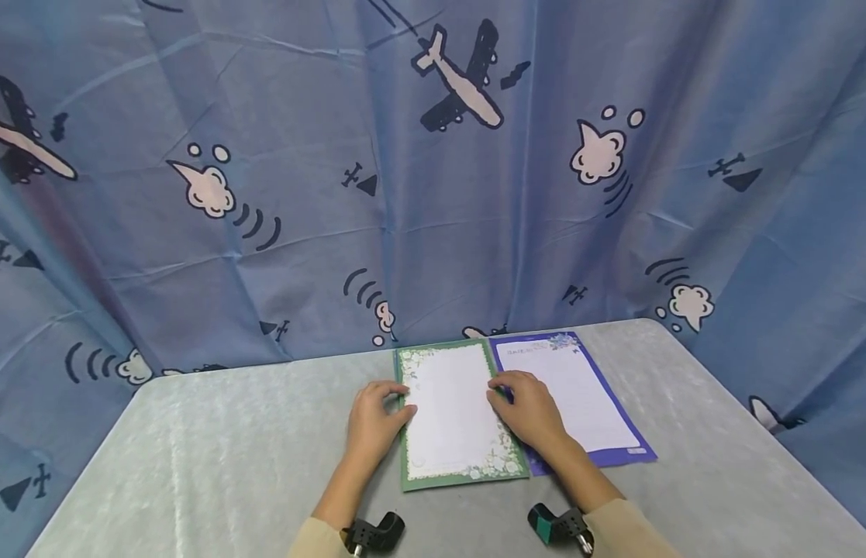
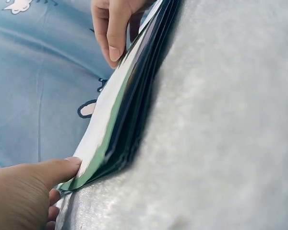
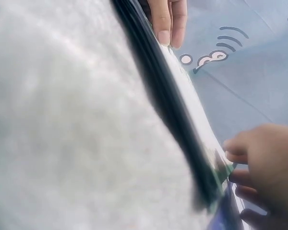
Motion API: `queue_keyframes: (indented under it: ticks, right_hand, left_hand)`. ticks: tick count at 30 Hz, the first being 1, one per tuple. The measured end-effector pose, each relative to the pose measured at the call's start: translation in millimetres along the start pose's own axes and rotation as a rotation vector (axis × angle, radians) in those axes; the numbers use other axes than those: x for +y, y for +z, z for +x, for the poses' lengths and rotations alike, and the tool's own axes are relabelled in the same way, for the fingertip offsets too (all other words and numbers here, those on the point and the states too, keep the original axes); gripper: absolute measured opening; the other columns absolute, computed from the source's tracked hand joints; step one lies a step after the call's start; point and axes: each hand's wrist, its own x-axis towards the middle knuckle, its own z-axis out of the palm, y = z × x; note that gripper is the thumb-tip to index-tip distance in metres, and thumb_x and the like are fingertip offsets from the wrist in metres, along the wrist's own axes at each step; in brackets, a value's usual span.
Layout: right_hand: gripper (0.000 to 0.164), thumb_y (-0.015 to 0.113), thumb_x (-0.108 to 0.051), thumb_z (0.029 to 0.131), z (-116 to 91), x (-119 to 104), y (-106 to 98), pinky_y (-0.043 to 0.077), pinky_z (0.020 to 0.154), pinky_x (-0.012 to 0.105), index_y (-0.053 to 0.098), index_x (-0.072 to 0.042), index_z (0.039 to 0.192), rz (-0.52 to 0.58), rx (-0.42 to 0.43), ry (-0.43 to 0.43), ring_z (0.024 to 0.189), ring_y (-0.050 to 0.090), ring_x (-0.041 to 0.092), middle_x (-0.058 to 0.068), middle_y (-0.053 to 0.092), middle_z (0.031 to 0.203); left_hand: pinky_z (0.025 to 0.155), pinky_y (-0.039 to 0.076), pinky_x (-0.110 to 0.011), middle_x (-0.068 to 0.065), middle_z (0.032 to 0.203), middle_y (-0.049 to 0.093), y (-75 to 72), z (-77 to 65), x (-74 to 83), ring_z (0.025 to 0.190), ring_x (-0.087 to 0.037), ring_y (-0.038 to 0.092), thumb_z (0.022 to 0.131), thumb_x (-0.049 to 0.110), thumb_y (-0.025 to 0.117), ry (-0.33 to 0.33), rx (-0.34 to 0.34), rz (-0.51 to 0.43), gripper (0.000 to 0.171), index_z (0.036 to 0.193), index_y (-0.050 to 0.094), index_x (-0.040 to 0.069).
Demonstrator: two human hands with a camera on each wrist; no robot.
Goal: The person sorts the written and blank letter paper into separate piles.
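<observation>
At lower centre of the head view, the left hand (image 1: 375, 425) and right hand (image 1: 533, 411) pinch opposite edges of the green floral-bordered sheet (image 1: 453, 411) on the surface (image 1: 230, 457), probably keeping it steady beside the purple-bordered sheet (image 1: 568, 395) at right.

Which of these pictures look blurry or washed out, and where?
Head view: curtain fairly sharp, green-edged paper bright white in the middle; left wrist view: tablecloth soft and out of focus; right wrist view: tablecloth hazy too, the paper stack smeared along its dark edge.
</observation>
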Motion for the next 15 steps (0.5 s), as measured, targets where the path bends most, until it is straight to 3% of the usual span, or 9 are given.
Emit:
queue_keyframes:
  ticks: [6,15]
  right_hand:
    - [0.012,0.074,-0.012,0.089,-1.3,1.2,-0.1,0.054,0.097,0.054,0.080,-0.005,0.098,0.019,0.043,-0.016,0.112,0.070,0.037,0.016,0.076,0.113]
    - [0.016,0.075,-0.010,0.088,0.4,1.3,1.1,0.054,0.096,0.054,0.079,-0.007,0.104,0.024,0.077,-0.028,0.112,0.069,0.037,0.015,0.076,0.114]
  left_hand:
    - [0.100,0.050,-0.050,-0.009,0.118,0.071,1.9,0.2,1.0,0.116,-0.032,0.064,0.080,0.017,0.085,-0.011,-0.006,0.010,0.020,0.099,0.078,0.013]
    - [0.099,0.050,-0.050,-0.008,0.118,0.071,0.3,-1.5,3.7,0.115,-0.031,0.064,0.081,0.017,0.084,-0.020,-0.001,0.022,0.016,0.096,0.079,0.012]
